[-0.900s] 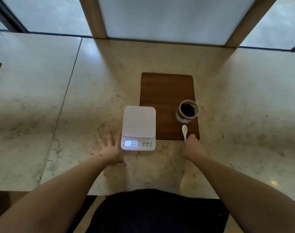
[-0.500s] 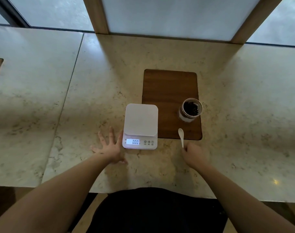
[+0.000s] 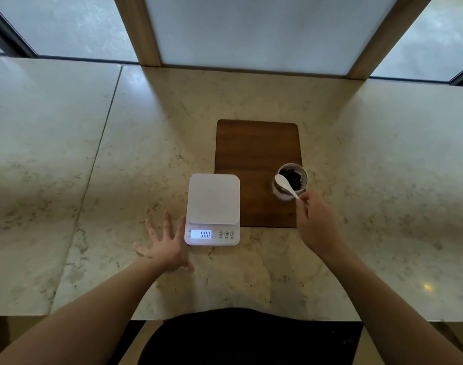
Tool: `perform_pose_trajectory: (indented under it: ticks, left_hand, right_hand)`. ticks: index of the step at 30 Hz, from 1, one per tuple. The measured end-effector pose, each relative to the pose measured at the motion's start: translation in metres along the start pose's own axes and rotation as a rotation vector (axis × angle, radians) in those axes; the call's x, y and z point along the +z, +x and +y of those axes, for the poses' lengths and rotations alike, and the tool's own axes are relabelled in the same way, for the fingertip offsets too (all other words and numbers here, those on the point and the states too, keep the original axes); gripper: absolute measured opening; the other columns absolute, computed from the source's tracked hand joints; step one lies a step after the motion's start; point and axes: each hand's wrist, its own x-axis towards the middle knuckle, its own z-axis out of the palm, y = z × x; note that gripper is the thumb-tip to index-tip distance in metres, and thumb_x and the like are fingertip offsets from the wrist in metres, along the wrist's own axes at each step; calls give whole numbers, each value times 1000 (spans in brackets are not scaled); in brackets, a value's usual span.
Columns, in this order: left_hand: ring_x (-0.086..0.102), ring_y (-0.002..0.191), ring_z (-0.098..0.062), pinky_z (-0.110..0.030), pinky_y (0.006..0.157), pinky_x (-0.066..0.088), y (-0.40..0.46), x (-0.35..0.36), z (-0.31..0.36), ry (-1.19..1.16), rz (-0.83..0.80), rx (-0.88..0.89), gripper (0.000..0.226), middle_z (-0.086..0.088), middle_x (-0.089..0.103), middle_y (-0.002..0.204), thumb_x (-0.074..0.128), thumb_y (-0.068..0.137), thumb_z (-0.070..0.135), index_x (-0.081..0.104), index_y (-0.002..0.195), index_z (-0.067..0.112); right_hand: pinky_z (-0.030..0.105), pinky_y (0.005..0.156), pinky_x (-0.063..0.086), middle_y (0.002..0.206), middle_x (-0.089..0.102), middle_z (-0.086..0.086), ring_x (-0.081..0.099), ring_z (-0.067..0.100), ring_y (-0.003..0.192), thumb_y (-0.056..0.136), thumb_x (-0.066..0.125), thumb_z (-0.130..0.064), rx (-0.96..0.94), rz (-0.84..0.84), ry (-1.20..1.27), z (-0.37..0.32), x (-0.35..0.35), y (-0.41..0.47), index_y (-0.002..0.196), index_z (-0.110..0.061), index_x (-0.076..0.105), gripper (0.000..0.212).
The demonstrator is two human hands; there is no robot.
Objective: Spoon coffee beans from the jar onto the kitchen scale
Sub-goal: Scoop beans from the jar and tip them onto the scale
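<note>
Left hand flat on the stone surface, fingers spread, grasping nothing. It lies just beside the near-left corner of the kitchen scale; whether a finger touches the housing cannot be told. Likely reason: bracing the body and keeping the scale from sliding once beans land.

Scale sits near centre, lit display facing the person and reading zeros. Its white platform is bare: no beans on it yet. Its right edge lies along the left edge of the wooden board, which extends to the far side. That keeps the carry from jar to platform short.

The jar stands on the board's near-right corner, mouth open, dark coffee beans inside, frosted lower part.

Right hand is clenched on the handle end of a white spoon, pinched between fingertips. The spoon slants up and left, its bowl over the left rim of the jar mouth; empty as far as shows. The end grip gives reach for dipping in.

Judgement: first scoop about to begin. Risk: beans rolling off a tilted spoon on the way left to the scale.
</note>
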Motion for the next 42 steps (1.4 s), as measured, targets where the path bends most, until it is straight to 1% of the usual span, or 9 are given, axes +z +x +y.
perform_pose_trajectory:
  ticks: [3, 8, 11, 16, 21, 25, 31, 37, 42]
  left_hand:
    - [-56, 124, -45, -88, 101, 0, 4, 3, -1, 10, 4, -1, 146, 2, -61, 141, 80, 64, 70, -48, 130, 48]
    - [-56, 124, -44, -88, 101, 0, 5, 1, 0, 0, 8, -16, 147, 3, -62, 139, 82, 64, 68, -49, 127, 49]
    - [-54, 126, -45, -88, 101, 2, 4, 2, 0, 8, 11, -6, 146, 3, -61, 141, 82, 64, 68, -47, 132, 49]
    - [-54, 126, -45, -88, 101, 2, 1, 1, 1, 10, 12, 5, 145, 1, -59, 143, 81, 65, 67, -44, 136, 46]
    - [-53, 128, -46, -88, 101, 5, 0, 1, 1, -2, 14, 12, 145, 2, -59, 143, 82, 67, 65, -43, 137, 46]
    - [-53, 127, -46, -88, 101, 4, -1, 0, 1, -3, 15, 12, 146, 1, -61, 141, 82, 65, 66, -46, 132, 46]
    - [-48, 132, -49, -86, 103, 12, -4, -1, 2, 2, 8, 24, 142, -1, -57, 145, 81, 69, 64, -41, 139, 44]
    - [-47, 133, -49, -86, 103, 13, -6, -3, 3, 3, 8, 24, 141, -1, -55, 147, 81, 69, 64, -40, 140, 44]
    - [-48, 131, -49, -86, 103, 11, -1, -3, 1, -2, -2, 16, 142, 1, -62, 139, 81, 69, 64, -45, 131, 46]
  right_hand:
    - [30, 43, 28, 59, 50, 0, 44, 14, 48, 98, 44, -15, 85, 68, -51, -1, -14, 15, 84, -20, 49, 16]
    - [36, 53, 35, 75, 55, 9, 52, 24, 64, 98, 38, -15, 220, -38, -194, 5, -25, 40, 96, -7, 52, 16]
    - [36, 55, 38, 78, 56, 8, 54, 25, 68, 98, 36, -9, 263, -105, -266, 11, -23, 50, 98, -9, 51, 15]
    - [31, 45, 33, 77, 60, 9, 51, 17, 58, 94, 42, -5, 246, -79, -388, 19, -19, 60, 94, -10, 51, 11]
    - [30, 44, 27, 81, 62, 10, 49, 19, 57, 94, 40, -6, 209, -35, -399, 24, -15, 65, 99, -11, 48, 10]
    - [30, 44, 25, 69, 51, 3, 47, 17, 56, 90, 41, -3, 188, -32, -364, 24, -11, 64, 74, -24, 33, 28]
    - [27, 44, 29, 66, 53, -2, 51, 14, 56, 92, 42, -8, 193, -36, -275, 26, -7, 61, 72, -31, 39, 30]
    - [30, 51, 32, 76, 56, 3, 52, 16, 67, 94, 39, -12, 287, -79, -181, 26, -3, 61, 76, -28, 43, 24]
    - [29, 43, 24, 64, 52, 2, 49, 18, 52, 95, 39, -7, 153, 41, -360, 25, -10, 59, 80, -19, 39, 19]
